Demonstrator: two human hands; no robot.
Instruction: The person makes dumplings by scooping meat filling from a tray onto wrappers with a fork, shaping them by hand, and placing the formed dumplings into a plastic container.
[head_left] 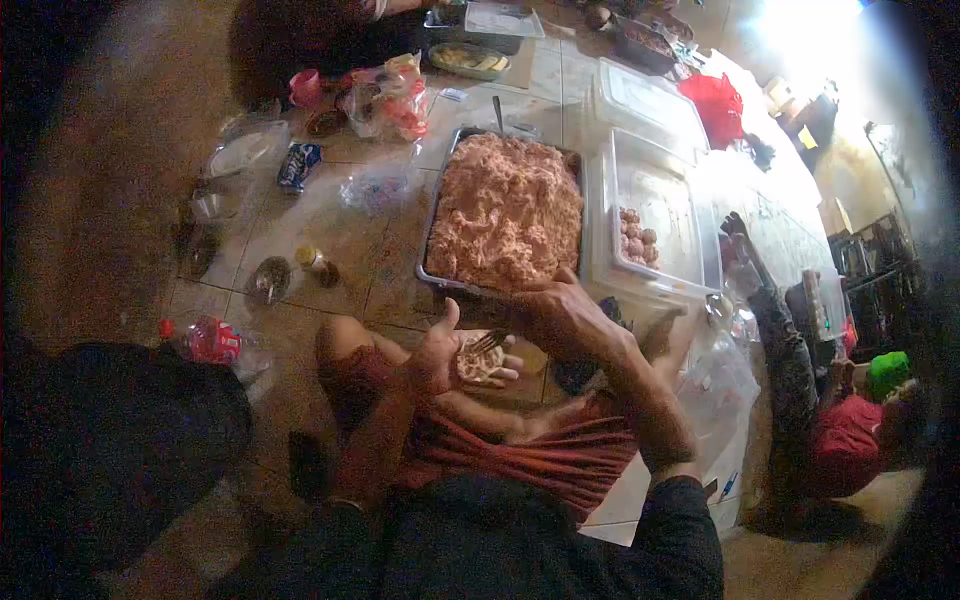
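While the left hand (455,358) lies palm up with its thumb raised apart and its fingers stretched out, slightly spread, a pale, flat, round wrapper (478,371) rests across the palm and fingers. Over it, the right hand (553,309) holds a fork (487,343), tines down at the wrapper; its fingers are bent around the handle, but their exact grip is hidden.

Just beyond the hands, a tray (423,258) full of pink mince (507,205) sits on the tiled floor (385,250), a utensil (498,112) upright at its far edge. Right of the tray, a clear box (665,277) holds a cluster of balls (637,240) toward its near left part. Left of the tray are a small jar (309,257), a blue packet (298,166) and, nearer the person, a bottle with a red label (214,341). Far right is another person in a red top (850,445).
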